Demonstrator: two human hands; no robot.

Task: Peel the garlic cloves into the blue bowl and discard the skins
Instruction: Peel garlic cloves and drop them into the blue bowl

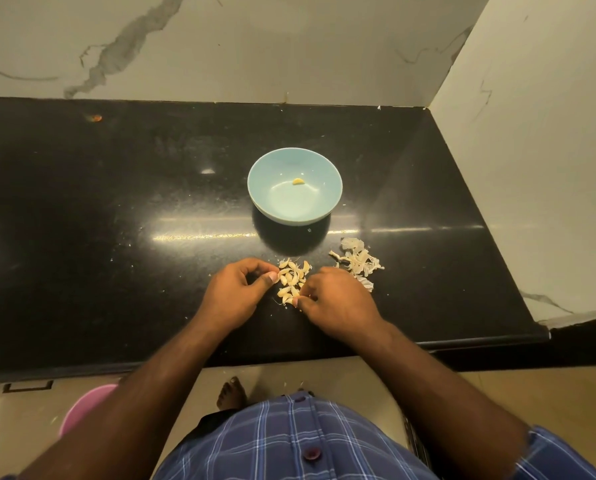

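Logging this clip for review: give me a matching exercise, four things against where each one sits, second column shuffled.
Things:
1. peeled clove
2. unpeeled cloves
3. skins
4. pink tub

Places:
A. on the floor, lower left
B. in the blue bowl
C. on the counter, right of the cloves pile
D. on the counter between the left hand and right hand

Pairs: 1-B, 2-D, 3-C, 4-A

The right hand (327, 299) hides part of the garlic cloves (292, 280), so its grip stays unclear
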